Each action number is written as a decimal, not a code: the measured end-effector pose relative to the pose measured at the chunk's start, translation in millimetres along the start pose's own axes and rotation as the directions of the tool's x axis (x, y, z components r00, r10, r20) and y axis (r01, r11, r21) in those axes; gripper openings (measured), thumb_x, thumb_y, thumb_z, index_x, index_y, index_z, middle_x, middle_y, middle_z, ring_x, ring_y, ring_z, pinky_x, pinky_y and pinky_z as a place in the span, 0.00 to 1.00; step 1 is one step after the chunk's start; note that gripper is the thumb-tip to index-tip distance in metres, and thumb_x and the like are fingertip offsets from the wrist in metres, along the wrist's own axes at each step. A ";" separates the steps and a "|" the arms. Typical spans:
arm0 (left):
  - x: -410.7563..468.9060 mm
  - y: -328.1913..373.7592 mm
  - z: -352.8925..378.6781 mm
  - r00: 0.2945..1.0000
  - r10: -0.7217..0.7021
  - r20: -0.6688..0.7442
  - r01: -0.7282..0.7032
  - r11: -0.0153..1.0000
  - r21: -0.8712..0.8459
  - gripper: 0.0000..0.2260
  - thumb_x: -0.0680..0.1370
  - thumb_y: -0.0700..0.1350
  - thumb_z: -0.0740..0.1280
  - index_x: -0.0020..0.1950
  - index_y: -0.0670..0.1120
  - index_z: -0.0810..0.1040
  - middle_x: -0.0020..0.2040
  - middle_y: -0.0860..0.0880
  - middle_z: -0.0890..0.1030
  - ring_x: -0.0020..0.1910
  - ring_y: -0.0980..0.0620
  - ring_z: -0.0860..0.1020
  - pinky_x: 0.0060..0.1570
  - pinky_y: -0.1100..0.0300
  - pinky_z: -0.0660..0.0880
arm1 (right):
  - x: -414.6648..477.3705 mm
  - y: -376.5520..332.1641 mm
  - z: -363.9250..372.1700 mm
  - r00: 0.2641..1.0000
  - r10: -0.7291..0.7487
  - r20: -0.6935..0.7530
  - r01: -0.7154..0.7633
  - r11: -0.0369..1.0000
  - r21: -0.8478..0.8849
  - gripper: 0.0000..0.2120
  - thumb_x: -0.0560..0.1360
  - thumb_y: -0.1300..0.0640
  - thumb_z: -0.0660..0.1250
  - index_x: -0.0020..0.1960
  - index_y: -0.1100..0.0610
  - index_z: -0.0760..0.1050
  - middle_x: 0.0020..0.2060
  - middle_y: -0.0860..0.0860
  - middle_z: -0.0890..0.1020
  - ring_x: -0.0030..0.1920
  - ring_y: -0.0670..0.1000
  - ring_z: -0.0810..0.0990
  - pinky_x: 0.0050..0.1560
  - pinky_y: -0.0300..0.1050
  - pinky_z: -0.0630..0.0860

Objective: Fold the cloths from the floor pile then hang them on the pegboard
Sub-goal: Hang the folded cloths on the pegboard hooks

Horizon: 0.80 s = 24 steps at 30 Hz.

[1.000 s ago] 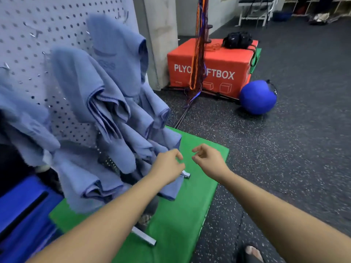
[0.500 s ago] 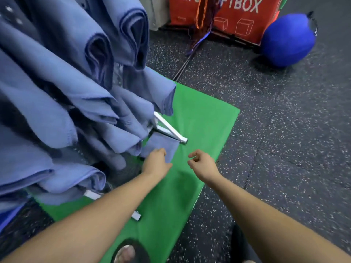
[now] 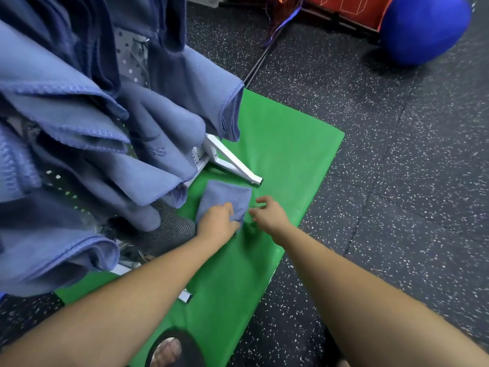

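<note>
Observed from the head view, looking down.

Left hand (image 3: 217, 221): lies on the near edge of a small folded cloth (image 3: 227, 195), blue-grey in colour. The grip is closed on that edge, fingers curled over the fabric.

Right hand (image 3: 270, 216): just beside the cloth's right edge, above the mat. Fingers loosely curled and spread; the grip is slack and holds nothing. Whether a fingertip touches the cloth cannot be told.

Folded cloth: lies flat on the green mat (image 3: 287, 144), just in front of the white stand foot (image 3: 234, 164), apart from it.

Hung cloths (image 3: 87, 123): many folded blue-grey pieces draped in overlapping layers, filling the left of the view. Between them, a strip of perforated pegboard (image 3: 130, 58) shows.

Surroundings: the mat lies on a dark speckled rubber floor (image 3: 402, 186). A blue ball (image 3: 423, 30) rests on the floor at the upper right, beside the lower edge of a red box (image 3: 344, 4). A person's foot (image 3: 166, 352) shows at the bottom edge, on the mat's near end.
</note>
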State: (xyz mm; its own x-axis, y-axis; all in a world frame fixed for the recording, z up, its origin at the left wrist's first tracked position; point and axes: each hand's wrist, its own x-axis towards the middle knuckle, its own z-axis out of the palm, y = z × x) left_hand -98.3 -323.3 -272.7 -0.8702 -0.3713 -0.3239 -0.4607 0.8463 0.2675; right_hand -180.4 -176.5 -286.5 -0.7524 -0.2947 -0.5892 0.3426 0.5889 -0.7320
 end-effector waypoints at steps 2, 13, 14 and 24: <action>-18.8 5.1 13.0 0.995 -0.021 0.094 0.034 0.990 -0.136 0.09 0.74 0.50 0.74 0.47 0.48 0.76 0.44 0.44 0.85 0.46 0.40 0.81 0.44 0.50 0.78 | 3.6 2.8 -1.0 1.000 0.003 0.006 -0.004 0.998 0.070 0.24 0.79 0.54 0.73 0.72 0.56 0.71 0.45 0.53 0.82 0.44 0.55 0.81 0.52 0.57 0.82; -7.3 -21.6 5.8 0.986 0.049 -0.158 -0.090 0.960 -0.264 0.15 0.75 0.43 0.73 0.61 0.50 0.80 0.57 0.50 0.79 0.56 0.46 0.78 0.58 0.50 0.77 | -0.6 24.7 -8.6 0.996 -0.084 -0.022 0.075 0.961 -0.266 0.10 0.75 0.62 0.71 0.54 0.51 0.79 0.42 0.54 0.85 0.38 0.54 0.79 0.31 0.42 0.70; 1.7 -23.1 0.5 0.986 0.117 -0.120 -0.137 0.974 -0.180 0.20 0.75 0.43 0.73 0.67 0.50 0.78 0.62 0.49 0.77 0.62 0.45 0.76 0.63 0.48 0.75 | -0.8 24.7 -7.7 0.994 -0.108 -0.027 0.095 0.951 -0.296 0.09 0.76 0.60 0.71 0.54 0.50 0.79 0.43 0.54 0.84 0.39 0.54 0.78 0.33 0.43 0.68; 27.1 -18.6 -10.9 0.956 0.292 0.028 -0.291 0.956 -0.030 0.17 0.69 0.54 0.80 0.54 0.58 0.79 0.49 0.57 0.74 0.56 0.49 0.73 0.53 0.52 0.66 | -14.3 5.3 -15.0 0.897 -0.441 0.021 0.415 0.825 -0.385 0.06 0.71 0.56 0.67 0.47 0.51 0.79 0.41 0.50 0.82 0.43 0.56 0.81 0.42 0.48 0.76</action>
State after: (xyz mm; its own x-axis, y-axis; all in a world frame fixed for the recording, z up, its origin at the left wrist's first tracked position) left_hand -115.3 -353.2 -276.5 -0.9615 -0.0972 -0.2569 -0.1925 0.9058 0.3774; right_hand -176.3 -157.8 -276.9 -0.8143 -0.5402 -0.2126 -0.2460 0.6527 -0.7165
